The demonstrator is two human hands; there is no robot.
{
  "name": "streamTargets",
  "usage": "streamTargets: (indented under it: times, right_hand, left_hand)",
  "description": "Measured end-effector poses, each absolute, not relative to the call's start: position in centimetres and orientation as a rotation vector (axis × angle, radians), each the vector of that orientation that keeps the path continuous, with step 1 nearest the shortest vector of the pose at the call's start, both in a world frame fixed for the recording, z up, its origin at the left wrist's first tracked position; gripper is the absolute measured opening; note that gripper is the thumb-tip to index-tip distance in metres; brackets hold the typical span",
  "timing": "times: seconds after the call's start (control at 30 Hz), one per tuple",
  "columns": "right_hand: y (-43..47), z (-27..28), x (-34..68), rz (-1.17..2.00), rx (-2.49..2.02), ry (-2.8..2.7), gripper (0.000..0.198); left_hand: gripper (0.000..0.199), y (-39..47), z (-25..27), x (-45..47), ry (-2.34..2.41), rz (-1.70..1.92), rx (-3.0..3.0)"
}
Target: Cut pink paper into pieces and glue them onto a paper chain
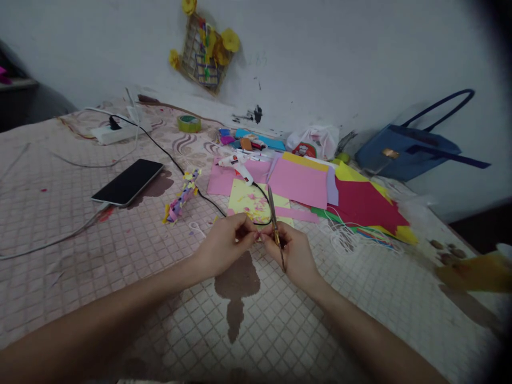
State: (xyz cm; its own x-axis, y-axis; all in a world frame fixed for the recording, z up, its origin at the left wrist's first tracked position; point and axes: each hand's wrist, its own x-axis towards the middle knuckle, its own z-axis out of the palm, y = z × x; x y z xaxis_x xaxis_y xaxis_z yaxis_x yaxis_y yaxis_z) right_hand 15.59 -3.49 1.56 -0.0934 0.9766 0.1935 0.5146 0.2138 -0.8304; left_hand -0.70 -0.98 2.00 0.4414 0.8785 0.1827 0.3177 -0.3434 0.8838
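Observation:
My left hand (222, 245) is closed in a pinch at the middle of the table, fingertips meeting those of my right hand. Between them is a tiny pinkish piece (258, 235), too small to name for certain. My right hand (298, 258) grips a pair of scissors (272, 208), blades pointing up and away, while its thumb and finger also touch the small piece. Just beyond the fingers lies a pale yellow sheet (237, 193) strewn with pink and yellow paper scraps (256, 207). A white glue gun (242, 169) rests behind it, its black cord curving toward my right hand.
A stick covered in coloured paper bits (183, 197) and a black-screened device (128, 182) lie left. Pink paper (300, 184), red paper (360, 205) and white string (344, 240) lie right. Behind are green tape (189, 124), a power strip (116, 132) and a blue bag (404, 152).

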Motion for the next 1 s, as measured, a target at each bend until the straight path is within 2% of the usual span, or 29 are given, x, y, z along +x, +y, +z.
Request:
streamTargets:
  times: [0.3, 0.47, 0.63, 0.77, 0.9, 1.0]
  right_hand:
    - [-3.3, 1.4, 16.3, 0.624, -1.455, -1.734, 0.015]
    - [-1.7, 1.3, 18.9, 0.186, -1.722, -1.817, 0.027]
    - [-0.6, 1.1, 21.9, -0.167, -2.083, -2.028, 0.017]
    - [-0.5, 0.4, 24.0, -0.193, -2.106, -2.111, 0.03]
    - [-0.7, 0.5, 25.0, -0.172, -2.03, -2.063, 0.025]
    - [-1.5, 1.6, 23.6, -0.136, -1.782, -1.985, 0.019]
  left_hand:
    - [0.011, -0.9, 1.7, -0.5, 0.927, 0.818, 1.659]
    - [0.012, -0.7, 1.9, -0.3, 0.861, 0.743, 1.385]
    - [0.016, -0.6, 1.8, -0.3, 0.838, 0.716, 1.233]
    - [0.016, -0.4, 1.4, -0.2, 0.835, 0.729, 1.196]
    - [0.015, -0.4, 1.0, -0.2, 0.831, 0.723, 1.216]
    - [0.014, -0.3, 0.8, -0.2, 0.823, 0.733, 1.243]
